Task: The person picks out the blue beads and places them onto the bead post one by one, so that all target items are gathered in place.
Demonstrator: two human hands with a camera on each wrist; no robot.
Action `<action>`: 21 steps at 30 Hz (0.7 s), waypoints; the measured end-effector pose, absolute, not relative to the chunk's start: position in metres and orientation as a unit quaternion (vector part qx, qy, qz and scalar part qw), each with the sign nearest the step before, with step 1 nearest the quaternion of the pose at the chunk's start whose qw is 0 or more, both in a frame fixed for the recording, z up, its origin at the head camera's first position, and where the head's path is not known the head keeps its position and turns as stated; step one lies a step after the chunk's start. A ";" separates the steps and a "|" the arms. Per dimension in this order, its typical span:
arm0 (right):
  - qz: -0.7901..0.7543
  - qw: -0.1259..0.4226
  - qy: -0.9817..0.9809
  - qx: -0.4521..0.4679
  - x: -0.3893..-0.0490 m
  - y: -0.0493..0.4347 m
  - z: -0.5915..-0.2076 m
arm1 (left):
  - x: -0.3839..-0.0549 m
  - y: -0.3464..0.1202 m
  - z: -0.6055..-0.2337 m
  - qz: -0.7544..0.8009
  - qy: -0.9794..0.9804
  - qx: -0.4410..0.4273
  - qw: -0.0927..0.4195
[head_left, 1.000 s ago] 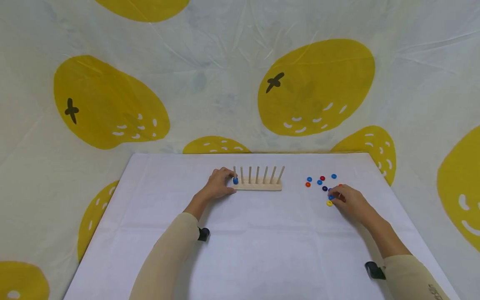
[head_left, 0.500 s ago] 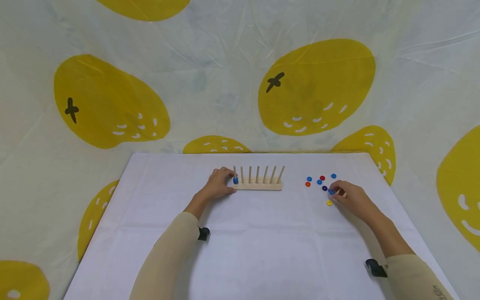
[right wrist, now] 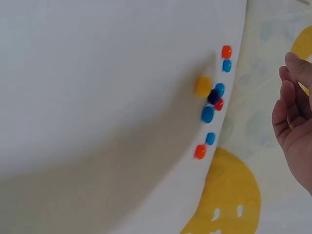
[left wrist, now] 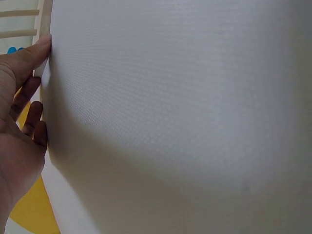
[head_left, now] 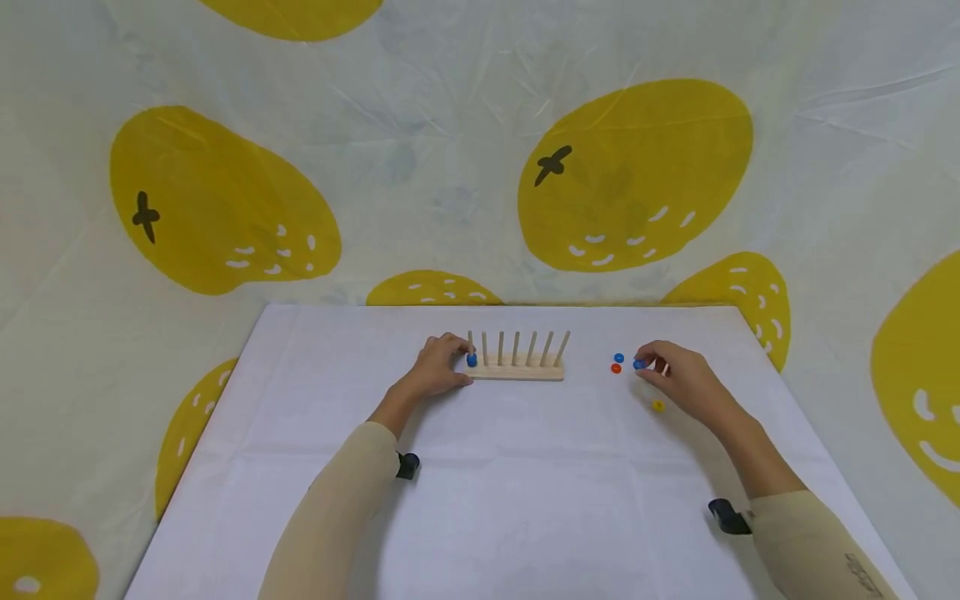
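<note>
My left hand (head_left: 438, 367) grips the left end of a wooden peg rack (head_left: 517, 373), thumb at the front of its base and fingers behind. Blue beads (head_left: 472, 360) sit low on the leftmost peg, and the pegs to its right are bare. In the right wrist view, my right hand (right wrist: 297, 105) is raised over the table with thumb and index finger together. The head view shows a blue bead (head_left: 639, 364) pinched at those fingertips; the fingers hide it in the wrist view.
Loose beads lie on the white table (head_left: 525, 500) under and around my right hand: yellow (head_left: 657, 406), orange (head_left: 616, 368), blue (head_left: 618, 357), dark purple (right wrist: 213, 96) and red (right wrist: 219, 104). A fruit-patterned cloth (head_left: 450, 167) hangs behind the table's far edge.
My right hand has picked up a blue bead from beside the yellow one and moved up and left with it. My left hand has stayed at the rack.
</note>
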State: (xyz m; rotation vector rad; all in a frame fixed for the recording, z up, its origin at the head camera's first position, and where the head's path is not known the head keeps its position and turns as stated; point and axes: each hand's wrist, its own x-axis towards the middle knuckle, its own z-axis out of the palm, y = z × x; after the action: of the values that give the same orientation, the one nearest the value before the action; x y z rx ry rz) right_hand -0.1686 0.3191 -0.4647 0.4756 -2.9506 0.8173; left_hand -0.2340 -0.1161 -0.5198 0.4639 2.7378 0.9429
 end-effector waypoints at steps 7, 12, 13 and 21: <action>0.270 0.044 -0.944 0.183 -0.181 0.292 -0.444 | -0.236 -0.117 -0.521 0.316 0.929 0.164 0.104; 0.283 0.076 -0.933 0.210 -0.190 0.271 -0.435 | -0.237 -0.117 -0.522 0.317 0.928 0.164 0.106; 0.287 0.083 -0.930 0.215 -0.191 0.267 -0.433 | -0.237 -0.117 -0.522 0.317 0.928 0.165 0.107; 0.322 0.108 -0.906 0.252 -0.206 0.231 -0.427 | -0.236 -0.116 -0.522 0.318 0.928 0.160 0.105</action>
State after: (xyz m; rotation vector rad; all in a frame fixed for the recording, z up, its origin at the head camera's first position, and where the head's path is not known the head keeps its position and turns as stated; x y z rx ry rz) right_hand -0.2057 0.2310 -0.4273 0.7429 -2.6666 0.9465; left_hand -0.2362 -0.1164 -0.5219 0.4715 2.7360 0.9374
